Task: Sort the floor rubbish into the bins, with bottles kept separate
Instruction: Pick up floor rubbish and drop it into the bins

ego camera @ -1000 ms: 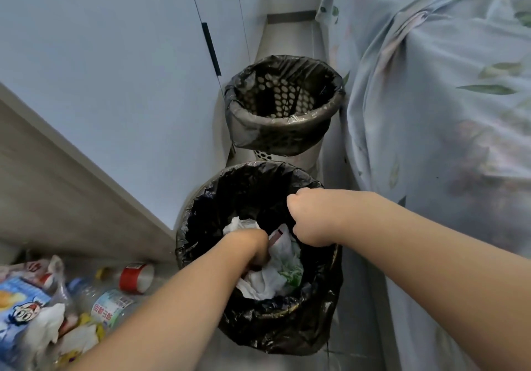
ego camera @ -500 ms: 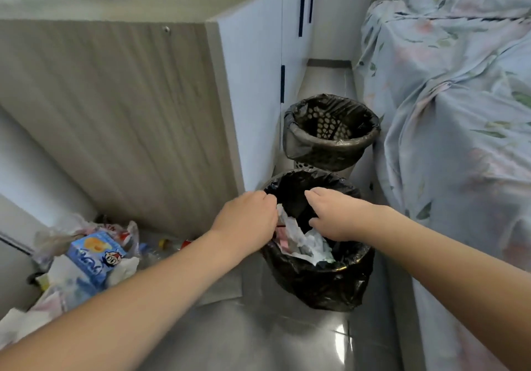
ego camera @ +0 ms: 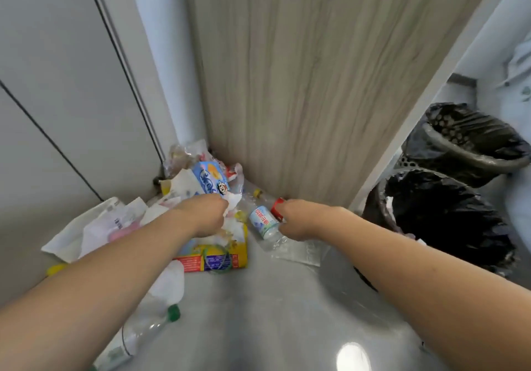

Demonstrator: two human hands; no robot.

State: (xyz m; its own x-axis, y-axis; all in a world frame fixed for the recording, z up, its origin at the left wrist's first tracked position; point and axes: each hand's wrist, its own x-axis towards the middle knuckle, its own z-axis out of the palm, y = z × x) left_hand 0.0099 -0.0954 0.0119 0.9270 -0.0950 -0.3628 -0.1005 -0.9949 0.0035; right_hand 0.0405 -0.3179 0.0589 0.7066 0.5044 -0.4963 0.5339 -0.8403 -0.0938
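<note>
Wood-grain cabinet [ego camera: 316, 83] stands at the far side. Two black-lined bins [ego camera: 448, 221] sit right, one behind the other. Rubbish [ego camera: 198, 181] heaps in the far corner. Left hand [ego camera: 205, 215] pinches white paper [ego camera: 233, 201]; right hand [ego camera: 298, 221] curls beside a clear bottle [ego camera: 263, 222], grip unclear.

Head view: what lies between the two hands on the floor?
In the head view, a clear labelled bottle lies between the left hand and right hand.
</note>
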